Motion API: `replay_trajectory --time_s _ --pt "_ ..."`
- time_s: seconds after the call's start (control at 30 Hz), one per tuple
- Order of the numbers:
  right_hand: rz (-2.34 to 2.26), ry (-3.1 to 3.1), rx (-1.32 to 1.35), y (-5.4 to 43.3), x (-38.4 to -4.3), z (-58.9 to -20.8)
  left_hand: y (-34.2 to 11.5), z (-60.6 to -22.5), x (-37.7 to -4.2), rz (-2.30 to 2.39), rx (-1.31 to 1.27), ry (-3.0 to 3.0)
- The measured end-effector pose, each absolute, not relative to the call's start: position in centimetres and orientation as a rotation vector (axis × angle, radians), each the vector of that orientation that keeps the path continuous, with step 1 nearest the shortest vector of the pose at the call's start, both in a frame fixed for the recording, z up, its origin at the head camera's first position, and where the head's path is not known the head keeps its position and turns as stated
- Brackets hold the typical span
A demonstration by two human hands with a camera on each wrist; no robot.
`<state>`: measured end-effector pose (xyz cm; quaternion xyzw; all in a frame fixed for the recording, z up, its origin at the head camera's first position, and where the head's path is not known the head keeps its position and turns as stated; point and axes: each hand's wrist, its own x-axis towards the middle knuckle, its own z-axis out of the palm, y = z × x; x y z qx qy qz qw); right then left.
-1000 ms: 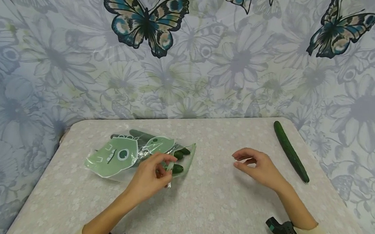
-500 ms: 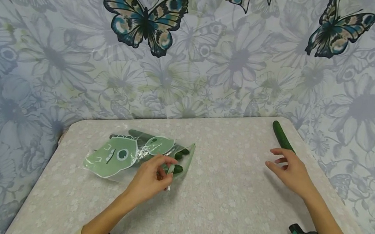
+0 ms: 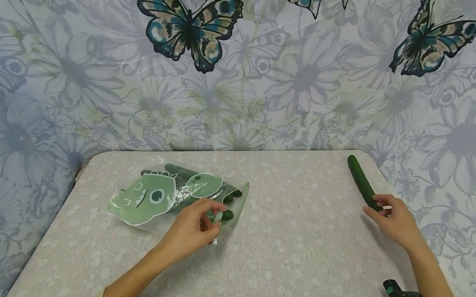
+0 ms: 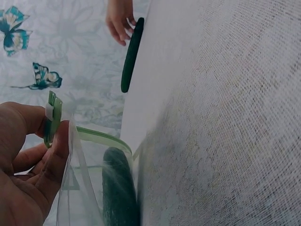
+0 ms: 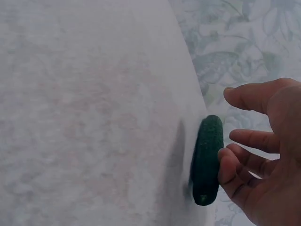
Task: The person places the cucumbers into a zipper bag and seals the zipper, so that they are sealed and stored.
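My left hand point(image 3: 194, 224) pinches the green zip edge point(image 4: 52, 117) of a clear zip bag point(image 3: 141, 201) with a green cartoon print. The bag lies on its side at the left, its mouth facing right. Several cucumbers are inside, one with its end point(image 4: 117, 183) near the opening. At the right, a loose cucumber point(image 3: 359, 176) lies on the table. My right hand point(image 3: 397, 224) is at its near end, fingers apart and loosely bent. In the right wrist view one fingertip point(image 5: 226, 162) meets or nearly meets the cucumber's side; no grip shows.
The table point(image 3: 284, 254) has a pale floral cloth. Its right edge runs close beside the loose cucumber. Behind stands a wall covering point(image 3: 242, 97) with flowers and butterflies. A black wrist camera mount point(image 3: 402, 294) sticks out from the right wrist.
My right hand has moved right across the table to the loose cucumber's near end. My left hand keeps holding the bag's edge in about the same place.
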<state>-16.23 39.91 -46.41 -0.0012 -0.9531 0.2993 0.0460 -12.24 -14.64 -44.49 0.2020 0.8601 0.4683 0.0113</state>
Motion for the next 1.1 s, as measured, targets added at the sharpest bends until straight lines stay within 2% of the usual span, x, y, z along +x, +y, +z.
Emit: replay_trajectory --time_s 0.23,0.43,1.1 --pt "0.765 -3.112 -0.179 42.0 -16.5 -45.8 -14.6 -44.4 -12.2 1.454 0.602 2.686" --pt "0.712 -3.187 -0.161 42.5 -16.6 -46.7 -14.6 -44.3 -12.1 1.443 0.586 2.687" --pt "1.013 -3.008 -0.338 42.1 -16.7 -47.1 -14.7 -43.9 -12.4 1.467 0.549 2.653"
